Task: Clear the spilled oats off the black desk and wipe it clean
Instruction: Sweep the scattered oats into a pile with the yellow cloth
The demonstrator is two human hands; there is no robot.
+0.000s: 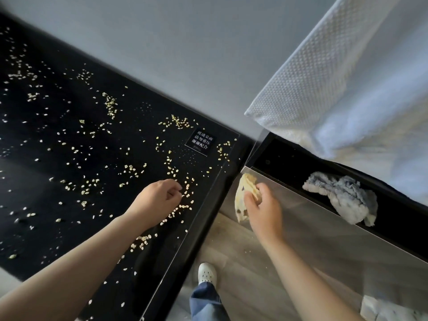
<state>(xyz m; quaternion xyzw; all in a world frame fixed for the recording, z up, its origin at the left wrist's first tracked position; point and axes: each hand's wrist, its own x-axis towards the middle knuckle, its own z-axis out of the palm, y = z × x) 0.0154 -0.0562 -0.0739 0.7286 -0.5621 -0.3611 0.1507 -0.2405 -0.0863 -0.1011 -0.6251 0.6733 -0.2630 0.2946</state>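
Pale oats (108,105) lie scattered over most of the black desk (58,147). My left hand (157,200) hovers low over the desk's right part with fingers curled, pinching at oats near its fingertips (185,193). Beyond the desk's right edge, my right hand (261,212) grips a small yellowish bag (243,193) with an open mouth, held in the air over the floor. What the bag holds is hidden.
A small black sign with white characters (201,142) sits near the desk's right corner. A crumpled grey cloth (342,195) lies on a black ledge to the right. White bedding (347,77) hangs above it. My shoe (206,273) stands on the wooden floor.
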